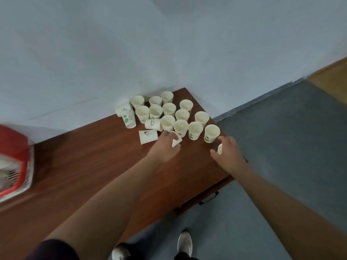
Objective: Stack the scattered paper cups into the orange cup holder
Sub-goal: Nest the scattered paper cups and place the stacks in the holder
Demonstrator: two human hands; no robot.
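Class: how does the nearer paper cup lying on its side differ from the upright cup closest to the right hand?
Pose: the cream paper cup on its side has its mouth facing left, while the upright cream paper cup opens upward. Print: the lying cup shows a black figure, and the upright cup has green marks near its base. Both rest unheld on the brown wooden table.

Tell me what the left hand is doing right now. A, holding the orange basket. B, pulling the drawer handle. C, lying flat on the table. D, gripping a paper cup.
D: the left hand has its fingers curled round a tilted paper cup beside the standing cups, while the right hand grips a second cup.
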